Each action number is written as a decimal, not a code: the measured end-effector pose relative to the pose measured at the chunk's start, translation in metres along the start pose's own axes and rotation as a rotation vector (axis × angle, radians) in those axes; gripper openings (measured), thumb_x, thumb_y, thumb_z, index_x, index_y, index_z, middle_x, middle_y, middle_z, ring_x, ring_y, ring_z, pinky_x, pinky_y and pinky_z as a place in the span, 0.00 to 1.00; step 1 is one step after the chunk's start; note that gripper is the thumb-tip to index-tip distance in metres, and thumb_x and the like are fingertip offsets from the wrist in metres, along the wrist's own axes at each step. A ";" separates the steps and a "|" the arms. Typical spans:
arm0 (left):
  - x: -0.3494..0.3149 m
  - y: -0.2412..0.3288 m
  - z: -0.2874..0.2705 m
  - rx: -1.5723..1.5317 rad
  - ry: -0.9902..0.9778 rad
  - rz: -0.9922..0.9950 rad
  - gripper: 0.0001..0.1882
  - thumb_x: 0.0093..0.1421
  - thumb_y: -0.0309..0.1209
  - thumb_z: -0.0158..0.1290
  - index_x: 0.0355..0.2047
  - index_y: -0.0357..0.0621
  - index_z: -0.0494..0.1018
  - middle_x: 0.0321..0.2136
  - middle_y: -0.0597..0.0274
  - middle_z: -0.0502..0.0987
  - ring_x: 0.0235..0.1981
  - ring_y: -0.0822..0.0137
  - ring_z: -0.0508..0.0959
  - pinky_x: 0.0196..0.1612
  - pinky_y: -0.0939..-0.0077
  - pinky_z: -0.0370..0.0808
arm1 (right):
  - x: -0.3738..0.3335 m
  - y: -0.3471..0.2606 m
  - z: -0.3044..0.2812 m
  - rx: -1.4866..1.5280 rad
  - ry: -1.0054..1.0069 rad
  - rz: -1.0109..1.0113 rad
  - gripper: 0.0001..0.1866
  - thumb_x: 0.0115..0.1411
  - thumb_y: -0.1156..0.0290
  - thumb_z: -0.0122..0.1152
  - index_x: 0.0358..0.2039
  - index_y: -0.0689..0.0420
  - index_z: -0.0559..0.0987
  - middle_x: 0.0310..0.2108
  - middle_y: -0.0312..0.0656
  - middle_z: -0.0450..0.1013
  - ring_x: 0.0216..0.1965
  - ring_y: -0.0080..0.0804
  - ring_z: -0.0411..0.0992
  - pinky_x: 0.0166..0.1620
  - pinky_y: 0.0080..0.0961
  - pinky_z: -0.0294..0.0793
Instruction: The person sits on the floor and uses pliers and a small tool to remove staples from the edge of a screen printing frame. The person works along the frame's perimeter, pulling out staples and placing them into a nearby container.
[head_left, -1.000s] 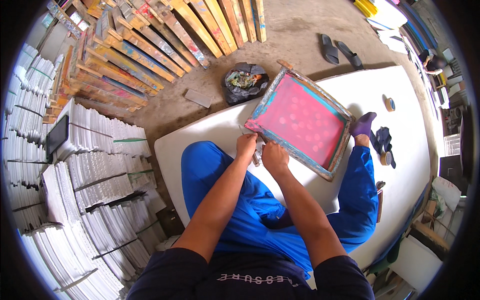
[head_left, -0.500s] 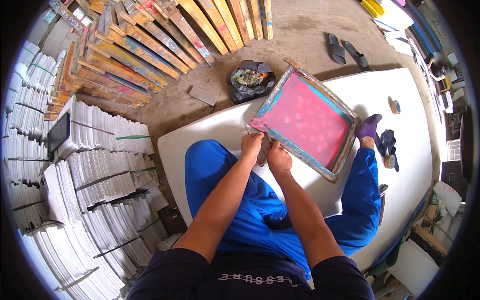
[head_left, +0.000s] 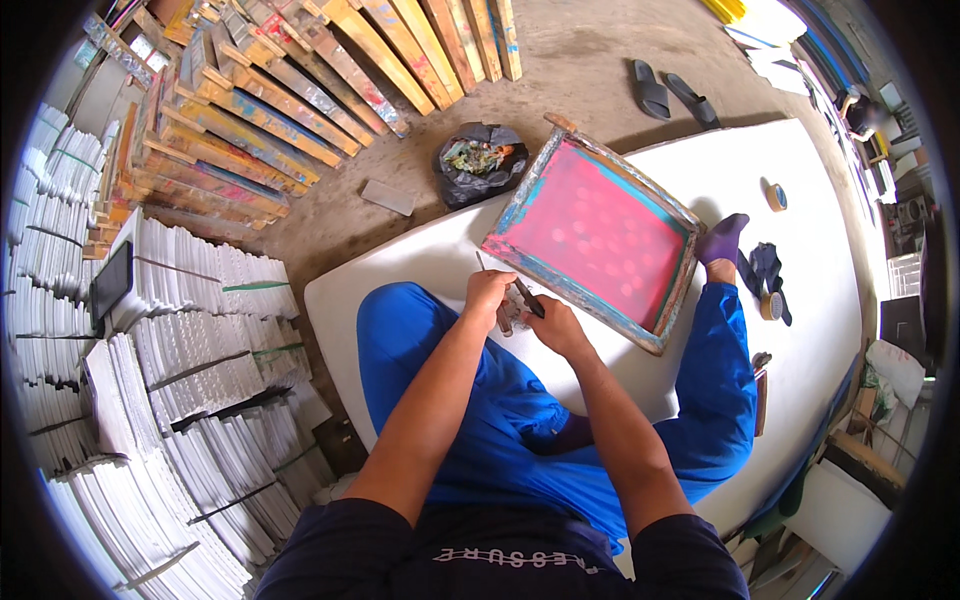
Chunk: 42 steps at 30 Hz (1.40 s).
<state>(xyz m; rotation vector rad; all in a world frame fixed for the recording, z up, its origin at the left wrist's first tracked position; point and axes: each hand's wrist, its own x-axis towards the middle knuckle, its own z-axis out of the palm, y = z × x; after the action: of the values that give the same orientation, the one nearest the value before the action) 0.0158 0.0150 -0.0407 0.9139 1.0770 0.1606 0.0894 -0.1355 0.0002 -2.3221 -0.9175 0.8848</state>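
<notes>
My left hand (head_left: 490, 293) is closed above my bent left leg. A thin, narrow piece (head_left: 480, 261) sticks out past its fingers, and a brownish-grey strip (head_left: 505, 322) shows below them; their kind is unclear. Closed as well, my right hand (head_left: 556, 326) grips a dark, slim-handled tool (head_left: 527, 297) slanting up toward the left hand. What this tool is, I cannot make out. Just beyond both hands lies a screen-printing frame (head_left: 672, 317) of worn, paint-stained wood. Its pink mesh (head_left: 600, 235) carries pale round spots and a turquoise border. My right foot (head_left: 722, 240), in a purple sock, rests beside its right edge.
I sit on a white board (head_left: 815, 235). Rolls of tape (head_left: 776, 197) and dark cloth (head_left: 766, 268) lie at right. Past the far edge are a black bag of scraps (head_left: 480, 170), slippers (head_left: 650, 90) and stacked wooden frames (head_left: 270, 110). Bundled white sheets (head_left: 215, 340) stand left.
My hands have drawn slightly apart, and more of the dark tool in my right hand now shows. The whole scene has shifted a little left in view.
</notes>
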 end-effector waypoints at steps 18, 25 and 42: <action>0.014 -0.016 -0.004 0.230 0.096 0.097 0.19 0.59 0.42 0.64 0.23 0.35 0.79 0.17 0.62 0.75 0.19 0.69 0.71 0.26 0.66 0.68 | 0.029 0.010 -0.035 0.463 -0.322 0.289 0.20 0.70 0.55 0.51 0.46 0.62 0.74 0.32 0.42 0.77 0.29 0.31 0.80 0.26 0.32 0.77; 0.009 -0.010 -0.001 0.222 0.046 0.113 0.21 0.59 0.43 0.62 0.25 0.34 0.81 0.16 0.60 0.75 0.18 0.66 0.73 0.26 0.65 0.68 | 0.045 0.000 -0.034 0.402 -0.326 0.310 0.20 0.70 0.56 0.51 0.41 0.63 0.75 0.28 0.41 0.76 0.26 0.31 0.78 0.21 0.31 0.74; 0.012 -0.012 0.006 0.088 0.127 0.156 0.18 0.62 0.42 0.61 0.29 0.38 0.81 0.21 0.66 0.75 0.17 0.73 0.68 0.21 0.76 0.64 | 0.025 -0.027 0.023 -0.158 0.194 0.288 0.22 0.68 0.56 0.50 0.43 0.67 0.72 0.34 0.70 0.77 0.41 0.64 0.78 0.46 0.54 0.78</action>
<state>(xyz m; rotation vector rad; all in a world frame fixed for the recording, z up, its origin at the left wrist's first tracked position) 0.0232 0.0105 -0.0569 1.0784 1.1372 0.3058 0.0758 -0.0946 -0.0080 -2.6683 -0.6009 0.6985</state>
